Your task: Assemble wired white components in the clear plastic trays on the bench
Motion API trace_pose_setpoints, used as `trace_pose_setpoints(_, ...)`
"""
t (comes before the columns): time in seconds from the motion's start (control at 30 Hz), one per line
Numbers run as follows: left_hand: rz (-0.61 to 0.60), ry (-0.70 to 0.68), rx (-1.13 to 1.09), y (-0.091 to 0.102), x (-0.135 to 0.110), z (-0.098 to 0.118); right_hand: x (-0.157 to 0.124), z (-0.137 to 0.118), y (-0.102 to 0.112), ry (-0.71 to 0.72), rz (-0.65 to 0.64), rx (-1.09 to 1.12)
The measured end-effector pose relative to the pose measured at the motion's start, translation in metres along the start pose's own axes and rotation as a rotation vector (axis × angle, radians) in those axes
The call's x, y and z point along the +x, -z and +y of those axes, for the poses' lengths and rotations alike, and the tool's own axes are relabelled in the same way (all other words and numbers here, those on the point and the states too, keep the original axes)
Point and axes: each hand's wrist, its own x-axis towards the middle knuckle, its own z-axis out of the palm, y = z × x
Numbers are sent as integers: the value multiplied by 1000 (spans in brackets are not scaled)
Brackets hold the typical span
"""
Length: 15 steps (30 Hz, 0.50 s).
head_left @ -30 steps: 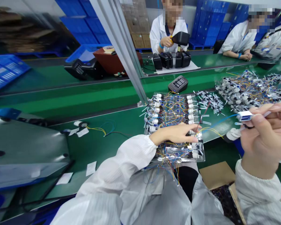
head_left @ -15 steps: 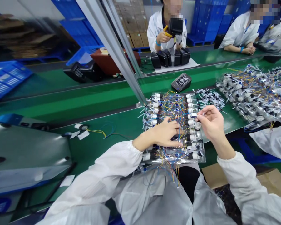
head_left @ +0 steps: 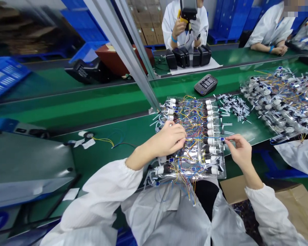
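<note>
A clear tray (head_left: 222, 172) of small wired motor parts with yellow, blue and red wires lies at the near edge of the green bench. My left hand (head_left: 169, 138) rests curled on the tray's left half, fingertips pinching among the wires. My right hand (head_left: 240, 150) is at the tray's right edge, thumb and forefinger pinched on a small white connector (head_left: 222, 139) on a wire. Both arms wear white sleeves.
A second heap of wired parts (head_left: 279, 95) lies at the right, loose white pieces (head_left: 233, 106) between. A black meter with a digit display (head_left: 206, 84) sits beyond the tray. A metal post (head_left: 133, 58) rises left of it. Two people in white coats work across the belt; cardboard (head_left: 236, 189) lies below.
My right hand came down from high at the right to the tray's right edge and now pinches the connector there. My left hand shifted left and up on the tray.
</note>
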Motion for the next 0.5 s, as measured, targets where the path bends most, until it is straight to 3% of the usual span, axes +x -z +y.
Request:
trace_pose_setpoints(0.07, -62, -27, 11, 1, -2, 9, 3, -4, 0, 86, -50, -101)
trace_pose_setpoints(0.17, -170, -95, 6, -1, -6, 24, 7, -17, 3, 207, -242, -214)
trace_pose_setpoints(0.27, -232, -107, -46, 2, -12, 31, 9, -27, 10, 251, -353, -204)
trace_pose_setpoints(0.33, -195, -94, -74, 9, -16, 30, 11, -24, 16, 234, -213, -156)
trace_pose_setpoints(0.4, -112, -81, -80, 17, -19, 26, 14, -12, 22, 155, 6, -167)
trace_pose_setpoints(0.43, -72, -70, -78, 20, -20, 24, 16, -4, 24, 87, 94, -182)
trace_pose_setpoints(0.5, -29, -38, -74, 21, -19, 22, 21, 14, 24, -90, 152, -151)
